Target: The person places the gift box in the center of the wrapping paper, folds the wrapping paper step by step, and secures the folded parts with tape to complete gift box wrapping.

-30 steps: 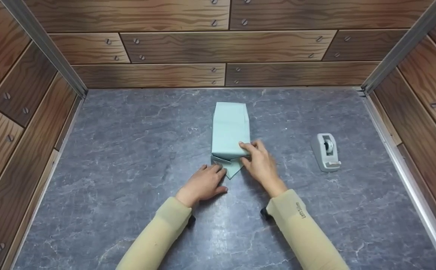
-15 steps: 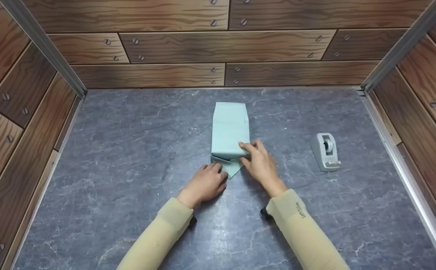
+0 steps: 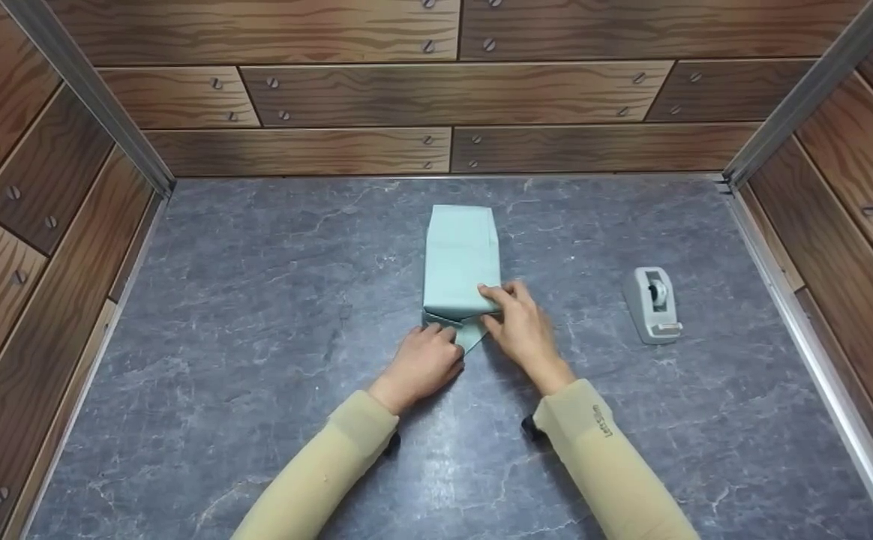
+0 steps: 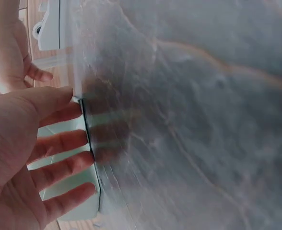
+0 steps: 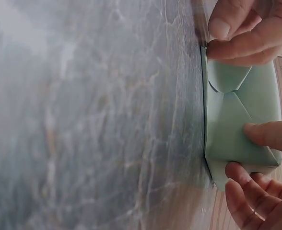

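Lying lengthwise beyond the spread left hand (image 3: 421,364) — nearer the flap (image 3: 472,336) — the package (image 3: 461,259) is pinched by the right hand (image 3: 523,328).

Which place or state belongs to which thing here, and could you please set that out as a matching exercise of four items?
1. tape dispenser
2. paper-wrapped box
3. left hand
4. right hand

A. at the near end flap
B. pale grey, apart from both hands
C. gripping a near corner
D. pale green, lying on the marbled tabletop

Pairs: 1-B; 2-D; 3-A; 4-C
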Motion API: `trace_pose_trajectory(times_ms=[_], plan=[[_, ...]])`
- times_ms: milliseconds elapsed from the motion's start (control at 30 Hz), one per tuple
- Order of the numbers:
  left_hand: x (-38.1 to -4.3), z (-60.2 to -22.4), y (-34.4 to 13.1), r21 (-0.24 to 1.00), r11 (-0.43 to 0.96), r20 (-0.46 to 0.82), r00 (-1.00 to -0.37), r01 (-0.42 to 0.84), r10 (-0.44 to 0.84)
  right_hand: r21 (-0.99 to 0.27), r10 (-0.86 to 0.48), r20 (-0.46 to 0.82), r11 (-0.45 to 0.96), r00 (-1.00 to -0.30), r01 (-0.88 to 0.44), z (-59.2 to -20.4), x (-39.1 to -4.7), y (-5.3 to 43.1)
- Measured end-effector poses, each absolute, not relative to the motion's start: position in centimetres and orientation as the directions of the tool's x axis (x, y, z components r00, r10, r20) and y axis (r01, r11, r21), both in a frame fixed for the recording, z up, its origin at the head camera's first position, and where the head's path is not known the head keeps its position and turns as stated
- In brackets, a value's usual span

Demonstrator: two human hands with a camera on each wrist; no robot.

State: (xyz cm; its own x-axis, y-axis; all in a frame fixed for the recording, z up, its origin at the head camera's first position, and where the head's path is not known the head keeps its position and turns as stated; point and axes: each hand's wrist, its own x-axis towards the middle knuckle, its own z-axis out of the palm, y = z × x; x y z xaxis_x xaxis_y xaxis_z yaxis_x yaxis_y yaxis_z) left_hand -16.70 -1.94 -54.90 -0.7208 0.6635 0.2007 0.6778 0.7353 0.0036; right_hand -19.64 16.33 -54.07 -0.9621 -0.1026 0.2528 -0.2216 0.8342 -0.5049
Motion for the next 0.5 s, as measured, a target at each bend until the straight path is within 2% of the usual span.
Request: trace_pose_trajectory(times_ms=[200, 367, 500], plan=[[-17.0, -55.3, -1.0, -0.057, 0.762, 0.263, -0.727, 0.645, 0.635, -0.499, -0.098, 0.255, 0.839, -0.962, -0.218, -54.1, -19.7, 16.4], [-16.9, -55.3, -0.5, -0.104, 0.791, 0.245, -0.756, 0.603, 0.608, -0.502, -0.102, 0.255, 0.836, -0.962, -0.222, -54.1, -19.7, 16.3], [-16.7, -55.2, -0.3, -0.124, 0.789, 0.254, -0.749, 0.602, 0.612, -0.509, -0.105, 0.26, 0.83, -0.96, -0.229, -54.1, -19.7, 16.3]])
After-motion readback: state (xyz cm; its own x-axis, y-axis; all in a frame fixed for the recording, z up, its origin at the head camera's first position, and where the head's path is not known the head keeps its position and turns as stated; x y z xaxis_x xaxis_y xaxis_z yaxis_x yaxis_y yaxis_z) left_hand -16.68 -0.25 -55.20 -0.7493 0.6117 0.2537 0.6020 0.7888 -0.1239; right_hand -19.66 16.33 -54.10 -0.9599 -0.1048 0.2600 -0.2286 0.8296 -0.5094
